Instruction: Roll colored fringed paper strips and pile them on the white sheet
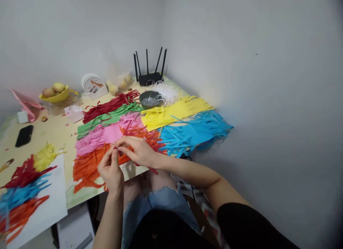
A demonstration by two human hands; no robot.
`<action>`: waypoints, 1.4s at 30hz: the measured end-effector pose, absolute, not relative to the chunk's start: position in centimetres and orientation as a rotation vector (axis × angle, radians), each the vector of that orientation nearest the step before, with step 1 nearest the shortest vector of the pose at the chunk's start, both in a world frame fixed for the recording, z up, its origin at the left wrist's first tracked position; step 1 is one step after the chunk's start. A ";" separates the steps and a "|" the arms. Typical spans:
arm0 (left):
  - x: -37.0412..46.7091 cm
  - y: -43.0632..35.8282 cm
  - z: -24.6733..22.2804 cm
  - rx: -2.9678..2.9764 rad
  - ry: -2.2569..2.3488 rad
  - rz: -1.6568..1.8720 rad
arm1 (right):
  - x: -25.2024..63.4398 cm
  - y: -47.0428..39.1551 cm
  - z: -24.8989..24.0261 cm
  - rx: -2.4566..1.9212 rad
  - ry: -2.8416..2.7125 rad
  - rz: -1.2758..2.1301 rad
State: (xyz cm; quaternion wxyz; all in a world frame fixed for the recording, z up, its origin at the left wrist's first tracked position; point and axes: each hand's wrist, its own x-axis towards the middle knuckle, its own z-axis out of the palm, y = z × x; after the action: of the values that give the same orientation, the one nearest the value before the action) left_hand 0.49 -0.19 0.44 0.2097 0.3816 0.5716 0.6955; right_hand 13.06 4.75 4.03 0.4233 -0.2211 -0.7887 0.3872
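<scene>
My left hand [112, 168] and my right hand [139, 150] meet over the front edge of the table. Both are closed, pinching a small piece of dark red strip [115, 147] between thumbs and fingertips; most of it is hidden by the fingers. Below my right wrist a dark red strip end [153, 170] shows, and I cannot tell if it belongs to the same piece. Just behind my hands lie fringed orange sheets [88, 163], then pink [112, 133], green [91, 125] and dark red [109, 108] ones. Yellow [177, 111] and blue [193, 133] fringed sheets lie to the right.
Bundles of coloured strips [23, 174] rest on a white sheet [55, 192] at left. Behind are a phone [24, 136], a yellow fruit bowl [55, 98], a black router [150, 78] and a dark bowl [150, 99] beside white shreds [167, 91]. A wall [254, 116] borders the right.
</scene>
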 end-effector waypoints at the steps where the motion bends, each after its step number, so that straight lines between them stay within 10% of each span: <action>1: 0.3 0.1 0.4 1.062 1.602 1.953 | 13.2 5.6 3.9 -0.510 -2.038 0.889; 6: -0.5 -0.4 2.3 1.041 1.364 2.119 | 16.1 17.9 4.2 -0.944 -2.048 0.584; 11: -0.1 -2.4 3.1 1.160 1.235 1.511 | 20.1 32.6 2.2 -1.667 -2.158 0.481; 21: -1.8 -1.9 -0.2 1.157 1.533 1.272 | 19.8 37.0 -2.8 -1.839 -2.282 0.539; 28: -2.4 0.2 0.0 1.061 1.625 1.604 | 18.2 29.8 0.9 -1.453 -2.098 0.644; 33: -1.7 0.3 1.3 1.064 1.647 1.741 | 13.6 15.2 2.4 -0.595 -1.605 1.552; 42: -0.9 -3.9 2.2 1.304 1.723 1.833 | 10.4 3.5 2.9 -0.518 -1.228 1.801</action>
State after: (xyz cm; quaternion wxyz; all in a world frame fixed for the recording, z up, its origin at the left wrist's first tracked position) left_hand -0.88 -3.85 2.23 0.1535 0.4546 0.6008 0.6393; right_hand 10.35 3.49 2.92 0.4353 -0.2082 -0.4934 0.7237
